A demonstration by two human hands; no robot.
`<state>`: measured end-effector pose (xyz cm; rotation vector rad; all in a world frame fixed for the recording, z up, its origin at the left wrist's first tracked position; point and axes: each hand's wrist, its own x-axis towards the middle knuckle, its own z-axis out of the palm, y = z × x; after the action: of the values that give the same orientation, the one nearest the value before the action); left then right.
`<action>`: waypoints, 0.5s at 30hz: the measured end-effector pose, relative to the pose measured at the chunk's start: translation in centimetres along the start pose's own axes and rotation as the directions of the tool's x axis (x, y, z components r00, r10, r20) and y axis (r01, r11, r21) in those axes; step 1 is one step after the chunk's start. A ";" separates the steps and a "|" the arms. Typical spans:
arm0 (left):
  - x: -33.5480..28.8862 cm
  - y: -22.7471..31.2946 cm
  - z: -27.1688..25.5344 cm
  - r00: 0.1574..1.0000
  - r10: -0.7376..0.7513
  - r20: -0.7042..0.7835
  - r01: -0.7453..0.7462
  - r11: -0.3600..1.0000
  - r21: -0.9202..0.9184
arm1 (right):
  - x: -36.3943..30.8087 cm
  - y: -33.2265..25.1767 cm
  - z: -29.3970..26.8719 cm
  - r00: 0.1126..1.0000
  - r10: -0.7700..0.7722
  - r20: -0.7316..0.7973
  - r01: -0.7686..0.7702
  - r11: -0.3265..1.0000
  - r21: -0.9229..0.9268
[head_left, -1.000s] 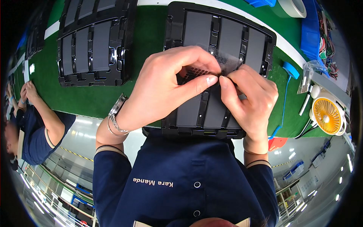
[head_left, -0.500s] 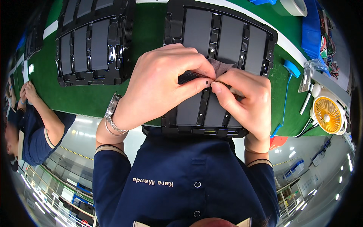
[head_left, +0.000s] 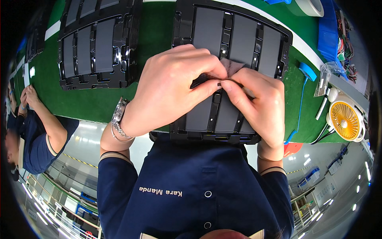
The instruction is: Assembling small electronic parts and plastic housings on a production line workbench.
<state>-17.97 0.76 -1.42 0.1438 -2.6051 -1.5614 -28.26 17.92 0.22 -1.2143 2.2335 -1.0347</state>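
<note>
My left hand and my right hand meet above a black plastic tray, thumbs and forefingers pinched close together. Between them is a thin, pinkish-grey, see-through sheet, its upper part sticking out past the fingertips. A tiny black piece shows at the tip of my left thumb. Both hands are closed on the sheet; much of it is hidden by the fingers. Flat dark grey panels lie in the tray's long slots beneath.
Stacked black trays with similar panels stand to the left on the green table. At right are a blue coiled cord, a yellow-and-white fan, a clear bag and a blue bin. A co-worker's arm rests at far left.
The fingertips have drawn slightly closer together, and the sheet's projecting part has shifted and bent a little. The tray has not moved.
</note>
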 end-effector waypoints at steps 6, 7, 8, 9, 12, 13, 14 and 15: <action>0.1 -0.1 0.3 0.998 0.022 -0.065 -0.027 0.996 -0.083 | 0.4 -0.2 -0.3 0.995 -0.049 -0.089 0.048 0.999 -0.004; 0.1 -0.2 0.2 0.997 0.033 -0.071 -0.039 0.995 -0.096 | 0.4 -0.2 -0.2 0.993 -0.067 -0.101 0.066 0.998 -0.021; 0.1 -0.2 0.2 0.998 -0.018 -0.058 0.009 0.989 -0.149 | 0.5 -0.1 0.0 0.990 -0.086 -0.112 0.082 0.996 -0.039; 0.1 0.0 0.0 0.997 -0.068 -0.042 0.058 0.978 -0.202 | 0.5 0.0 0.1 0.987 -0.105 -0.123 0.099 0.993 -0.057; 0.1 0.9 -0.6 0.977 -0.213 0.021 0.209 0.931 -0.298 | 0.5 0.3 0.1 0.980 -0.154 -0.124 0.143 0.985 -0.097; 0.1 1.0 -0.7 0.965 -0.259 0.045 0.260 0.912 -0.318 | 0.5 0.3 0.2 0.979 -0.158 -0.127 0.146 0.984 -0.101; 0.1 0.9 -0.6 0.968 -0.249 0.037 0.248 0.912 -0.326 | 0.5 0.3 0.2 0.978 -0.162 -0.130 0.148 0.983 -0.105; 0.0 0.7 -0.5 0.970 -0.240 0.028 0.236 0.913 -0.334 | 0.6 0.3 0.2 0.977 -0.165 -0.133 0.152 0.982 -0.109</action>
<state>-17.95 0.66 -0.55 0.4563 -2.3342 -2.0494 -28.60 17.47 -0.17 -1.4222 2.3509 -1.1143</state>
